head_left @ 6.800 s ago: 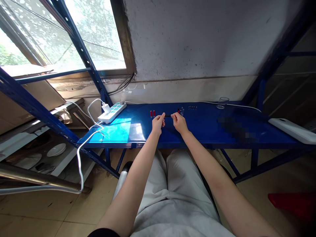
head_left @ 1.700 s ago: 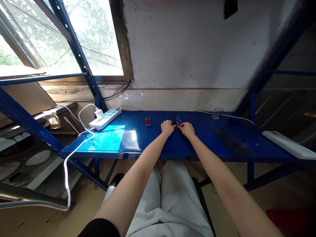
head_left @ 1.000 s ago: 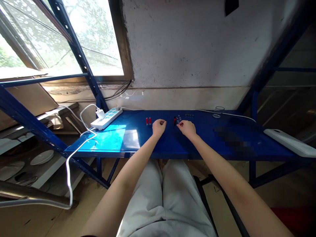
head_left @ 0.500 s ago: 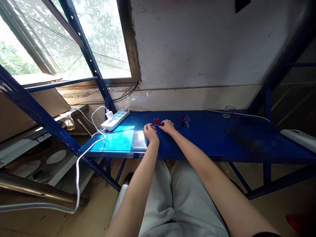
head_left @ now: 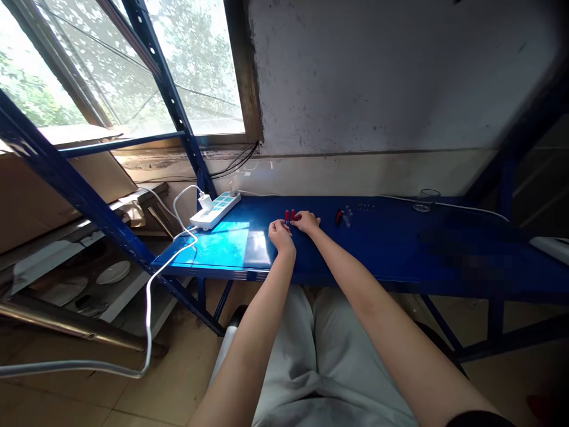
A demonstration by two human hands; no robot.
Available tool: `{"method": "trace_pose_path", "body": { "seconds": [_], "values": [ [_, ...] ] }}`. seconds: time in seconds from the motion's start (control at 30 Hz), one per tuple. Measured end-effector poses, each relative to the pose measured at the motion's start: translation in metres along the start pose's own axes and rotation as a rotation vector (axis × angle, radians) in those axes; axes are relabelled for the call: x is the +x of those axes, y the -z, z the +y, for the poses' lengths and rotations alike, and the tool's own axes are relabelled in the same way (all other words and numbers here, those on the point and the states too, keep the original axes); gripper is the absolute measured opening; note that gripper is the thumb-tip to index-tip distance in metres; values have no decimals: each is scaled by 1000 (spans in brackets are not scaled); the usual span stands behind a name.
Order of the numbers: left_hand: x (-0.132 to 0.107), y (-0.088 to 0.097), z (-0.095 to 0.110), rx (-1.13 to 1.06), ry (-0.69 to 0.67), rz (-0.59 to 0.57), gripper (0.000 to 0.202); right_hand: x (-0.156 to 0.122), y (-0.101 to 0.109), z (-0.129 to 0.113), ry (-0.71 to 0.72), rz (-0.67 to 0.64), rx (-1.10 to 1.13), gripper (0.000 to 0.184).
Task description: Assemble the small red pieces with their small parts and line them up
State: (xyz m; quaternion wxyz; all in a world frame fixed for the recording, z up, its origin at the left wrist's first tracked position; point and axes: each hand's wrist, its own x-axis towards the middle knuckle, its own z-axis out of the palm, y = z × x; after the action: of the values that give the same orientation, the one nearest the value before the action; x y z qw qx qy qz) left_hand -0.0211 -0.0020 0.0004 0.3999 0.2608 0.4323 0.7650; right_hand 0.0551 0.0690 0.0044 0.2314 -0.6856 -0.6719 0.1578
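Two small red pieces (head_left: 290,214) stand side by side on the blue tabletop (head_left: 377,249), just beyond my hands. My left hand (head_left: 281,236) is closed with curled fingers, just in front of the red pieces. My right hand (head_left: 307,222) has its fingertips pinched together beside the right-hand red piece. Whatever lies between the fingers of either hand is too small to make out. To the right of my right hand lie a red-and-black piece (head_left: 339,217) and a cluster of small clear pieces (head_left: 347,217).
Several tiny pieces (head_left: 366,207) form a row farther back. A clear glass (head_left: 425,200) stands near the wall. At the left, a white power strip (head_left: 216,212) with a plugged-in charger trails a white cable (head_left: 149,320) over the table edge. Blue metal posts (head_left: 164,83) frame the table.
The view has shifted, so the scene sits farther right. My right hand has come closer to the red pieces, and the gap between my hands is smaller.
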Motion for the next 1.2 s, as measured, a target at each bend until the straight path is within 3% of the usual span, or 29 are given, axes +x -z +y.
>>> {"method": "trace_pose_path", "body": {
  "seconds": [0.1,0.23,0.33,0.43,0.5,0.63,0.83,1.2],
  "values": [
    [0,0,1,18,12,-8,17,-4,4,7,57,43,-26,21],
    [-5,-3,1,97,-11,-144,28,-23,22,24,300,189,-160,12],
    [-9,-5,-3,266,-161,-300,37,-43,36,38,465,295,-248,12],
    [-10,-5,-8,450,-330,-442,21,-59,42,50,540,363,-271,14],
    [-9,-5,-11,509,-358,-510,18,-65,43,56,547,409,-230,15],
    [-7,-5,-12,450,-266,-580,21,-72,41,61,512,492,-15,16],
    [-11,-6,-4,303,-202,-585,25,-80,40,62,513,374,325,28],
    [-15,-7,1,306,-120,-652,32,-77,38,65,447,416,280,37]
  ]
}}
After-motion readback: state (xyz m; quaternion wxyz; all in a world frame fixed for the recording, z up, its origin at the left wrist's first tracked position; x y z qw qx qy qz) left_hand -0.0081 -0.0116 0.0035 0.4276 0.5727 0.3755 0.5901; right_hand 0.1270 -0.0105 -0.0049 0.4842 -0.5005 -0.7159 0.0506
